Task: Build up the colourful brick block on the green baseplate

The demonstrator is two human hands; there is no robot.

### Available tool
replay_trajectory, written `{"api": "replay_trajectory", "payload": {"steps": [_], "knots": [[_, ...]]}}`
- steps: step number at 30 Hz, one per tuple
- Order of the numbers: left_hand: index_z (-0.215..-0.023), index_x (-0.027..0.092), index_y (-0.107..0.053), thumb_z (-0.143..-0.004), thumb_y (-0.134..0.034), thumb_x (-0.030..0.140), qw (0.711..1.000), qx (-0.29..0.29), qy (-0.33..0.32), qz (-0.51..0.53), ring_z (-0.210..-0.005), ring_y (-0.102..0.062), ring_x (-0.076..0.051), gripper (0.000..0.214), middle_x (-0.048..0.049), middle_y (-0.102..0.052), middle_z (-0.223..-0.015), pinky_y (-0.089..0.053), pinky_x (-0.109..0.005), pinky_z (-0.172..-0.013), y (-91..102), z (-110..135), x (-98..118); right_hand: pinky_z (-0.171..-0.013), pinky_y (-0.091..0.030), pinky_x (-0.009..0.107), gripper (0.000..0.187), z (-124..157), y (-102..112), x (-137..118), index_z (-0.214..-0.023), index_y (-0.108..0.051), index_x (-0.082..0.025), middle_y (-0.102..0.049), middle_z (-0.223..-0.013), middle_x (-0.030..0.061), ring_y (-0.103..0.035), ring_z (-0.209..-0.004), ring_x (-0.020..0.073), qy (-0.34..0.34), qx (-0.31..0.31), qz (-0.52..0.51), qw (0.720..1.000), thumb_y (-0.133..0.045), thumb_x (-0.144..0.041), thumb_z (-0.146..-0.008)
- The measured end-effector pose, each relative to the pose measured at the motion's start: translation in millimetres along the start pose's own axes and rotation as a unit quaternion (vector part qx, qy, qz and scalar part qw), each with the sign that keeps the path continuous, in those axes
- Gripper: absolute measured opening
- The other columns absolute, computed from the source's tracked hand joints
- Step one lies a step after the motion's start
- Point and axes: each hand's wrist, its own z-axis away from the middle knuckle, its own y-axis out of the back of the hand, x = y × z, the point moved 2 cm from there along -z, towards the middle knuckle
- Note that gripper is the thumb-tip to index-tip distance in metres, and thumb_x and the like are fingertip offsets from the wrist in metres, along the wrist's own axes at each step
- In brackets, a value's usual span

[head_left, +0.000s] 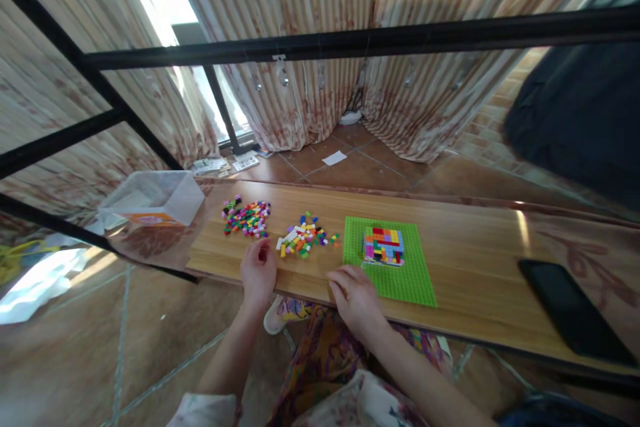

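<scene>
My left hand [259,273] rests at the near edge of the wooden table [475,260], fingers curled in, just below a pile of small coloured bricks [306,239]. A second pile of bricks [247,217] lies further left. My right hand [353,295] lies at the table's near edge with fingers bent, beside the lower left corner of a green baseplate [400,280]. On the baseplate stands a multicoloured block of stacked bricks [383,245]. Whether either hand holds a brick is hidden.
A clear plastic box [155,197] sits at the table's left end. A black phone [575,312] lies at the right. Black metal frame bars [350,43] cross in front of striped curtains. Papers lie on the tiled floor beyond.
</scene>
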Motion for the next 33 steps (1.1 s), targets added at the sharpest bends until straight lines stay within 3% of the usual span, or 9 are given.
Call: {"api": "replay_trajectory", "payload": {"steps": [6,15,21,26,33], "knots": [[-0.097,0.017,-0.064,-0.087,-0.044,0.020,0.997,-0.003,-0.061,-0.051,-0.094,-0.062,-0.023,0.023,-0.0114,-0.065,-0.098,-0.050,-0.037,-0.086,-14.9,-22,-5,-0.086,-0.043,0.030,0.019,-43,-28,-17,-0.094,-0.071,-0.021,-0.067,-0.093,0.0056,-0.057,-0.093,0.0189,0.002,-0.031,0.004,1.000,-0.053,-0.017,-0.089],[-0.095,0.018,-0.065,-0.085,-0.049,0.017,0.995,-0.055,-0.081,-0.018,-0.086,-0.060,-0.020,0.019,-0.0067,-0.064,-0.087,-0.049,-0.033,-0.080,-16.5,-17,-9,-0.087,-0.040,0.033,0.025,-101,-44,-7,-0.101,-0.071,-0.021,-0.066,-0.099,0.0087,-0.055,-0.096,0.0216,-0.003,-0.042,0.079,0.996,-0.048,-0.020,-0.091],[-0.101,0.020,-0.068,-0.086,-0.049,0.014,0.984,-0.102,-0.141,-0.031,-0.090,-0.061,-0.021,0.024,-0.0073,-0.071,-0.096,-0.047,-0.035,-0.084,-17.9,-14,-5,-0.087,-0.038,0.034,0.022,-137,-53,-10,-0.099,-0.071,-0.023,-0.063,-0.101,0.0094,-0.052,-0.097,0.0223,0.018,-0.094,0.136,0.986,-0.051,-0.022,-0.090],[-0.106,0.019,-0.067,-0.083,-0.049,0.009,0.977,-0.133,-0.166,-0.028,-0.093,-0.061,-0.021,0.031,-0.0074,-0.071,-0.102,-0.045,-0.037,-0.089,-18.4,-12,-5,-0.087,-0.038,0.034,0.021,-149,-63,-9,-0.095,-0.073,-0.022,-0.061,-0.102,0.0106,-0.050,-0.099,0.0230,0.016,-0.144,0.162,0.976,-0.053,-0.025,-0.090],[-0.104,0.019,-0.067,-0.085,-0.050,0.012,0.973,-0.166,-0.160,-0.010,-0.092,-0.060,-0.021,0.027,-0.0073,-0.071,-0.099,-0.046,-0.037,-0.085,-16.6,-13,-4,-0.087,-0.039,0.034,0.020,-146,-63,2,-0.082,-0.074,-0.021,-0.062,-0.101,0.0085,-0.051,-0.095,0.0206,0.010,-0.128,0.117,0.985,-0.055,-0.019,-0.086]]}}
